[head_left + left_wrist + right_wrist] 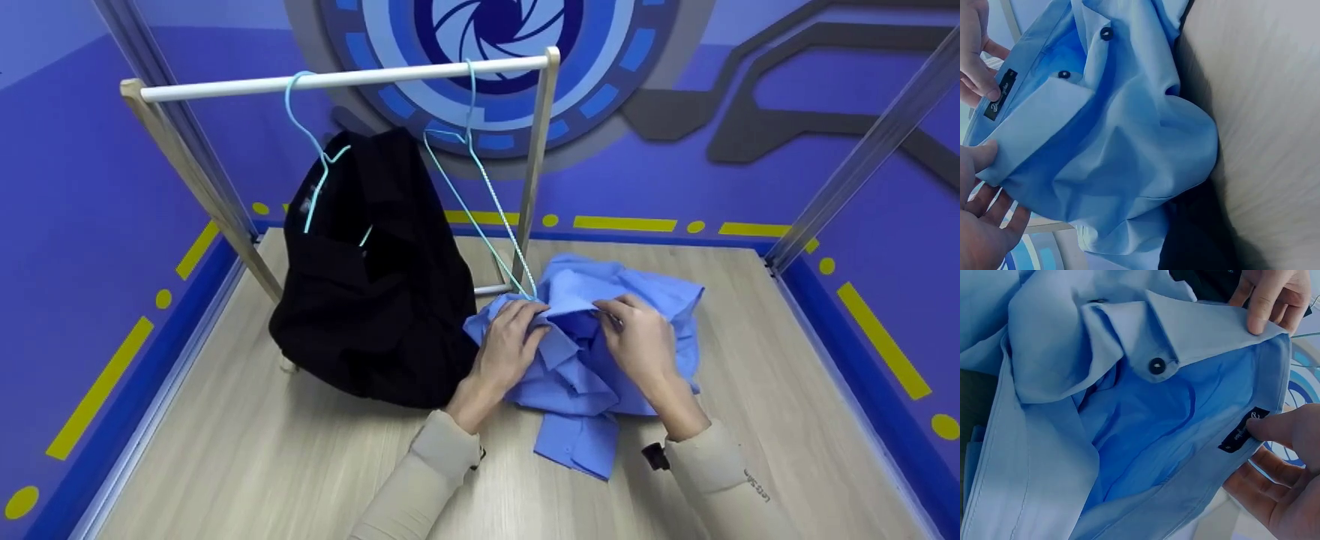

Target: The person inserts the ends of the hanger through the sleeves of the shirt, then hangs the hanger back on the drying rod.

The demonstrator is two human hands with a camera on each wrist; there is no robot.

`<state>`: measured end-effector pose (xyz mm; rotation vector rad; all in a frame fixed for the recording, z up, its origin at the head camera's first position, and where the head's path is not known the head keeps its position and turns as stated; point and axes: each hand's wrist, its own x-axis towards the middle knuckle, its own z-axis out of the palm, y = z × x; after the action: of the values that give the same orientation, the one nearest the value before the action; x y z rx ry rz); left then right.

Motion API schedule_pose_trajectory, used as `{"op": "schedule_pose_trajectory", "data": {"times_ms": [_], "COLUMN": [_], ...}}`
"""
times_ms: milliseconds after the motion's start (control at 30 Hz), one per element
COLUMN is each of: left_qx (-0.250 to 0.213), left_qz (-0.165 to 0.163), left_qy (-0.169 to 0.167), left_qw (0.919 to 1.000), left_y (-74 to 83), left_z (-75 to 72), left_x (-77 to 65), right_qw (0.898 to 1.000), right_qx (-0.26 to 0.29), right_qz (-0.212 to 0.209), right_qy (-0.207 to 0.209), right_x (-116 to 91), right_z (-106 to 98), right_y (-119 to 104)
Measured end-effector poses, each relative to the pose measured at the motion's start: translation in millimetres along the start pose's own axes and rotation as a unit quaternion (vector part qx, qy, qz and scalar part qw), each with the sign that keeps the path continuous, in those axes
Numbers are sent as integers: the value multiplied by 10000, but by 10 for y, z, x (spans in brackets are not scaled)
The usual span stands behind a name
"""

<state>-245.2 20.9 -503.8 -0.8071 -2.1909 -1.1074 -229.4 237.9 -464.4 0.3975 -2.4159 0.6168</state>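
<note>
A blue button-up shirt (585, 375) lies bunched on the wood-grain floor, its collar raised and spread. My left hand (506, 349) pinches one side of the collar between thumb and fingers. On the other side, my right hand (641, 337) grips the neckband, its thumb on a black label (1244, 430) sewn inside. In the left wrist view the left hand (985, 214) shows at lower left, by the collar flap. Dark buttons (1157, 366) stand out at the undone neck opening. A cuff (577, 444) reaches toward me from the heap.
A rack with a white rail (345, 82) and wooden legs stands behind. A black garment (360, 322) hangs on a light-blue hanger (294, 112), left of the shirt. Another hanger (487, 180) hangs from the rail, its lower end at the shirt. Purple walls (862, 195) enclose the space.
</note>
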Motion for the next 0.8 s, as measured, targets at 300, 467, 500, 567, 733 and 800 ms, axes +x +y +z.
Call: {"op": "schedule_pose_trajectory", "data": {"times_ms": [300, 467, 500, 567, 733, 800], "left_qx": [60, 113, 114, 90, -39, -80], "left_qz": [-25, -111, -124, -147, -217, -228], "left_qy": [215, 208, 223, 264, 382, 415], "left_qw": [9997, 9997, 9996, 9995, 9990, 9988], "left_y": [69, 92, 93, 92, 72, 65], "left_z": [-51, -97, -105, -120, -148, -162], "left_x": [23, 33, 37, 42, 50, 52], "right_qw": [9980, 9905, 9884, 9822, 9533, 9389], "right_qx": [-11, 125, 219, 529, 1479, 1798], "right_qz": [47, 73, 69, 71, 196, 224], "right_qy": [-625, -1365, -1504, -1803, -2627, -2927], "right_x": [-22, -40, -44, -47, -56, -62], "right_z": [-43, -107, -126, -171, -338, -414], "right_y": [56, 143, 170, 231, 430, 519]}}
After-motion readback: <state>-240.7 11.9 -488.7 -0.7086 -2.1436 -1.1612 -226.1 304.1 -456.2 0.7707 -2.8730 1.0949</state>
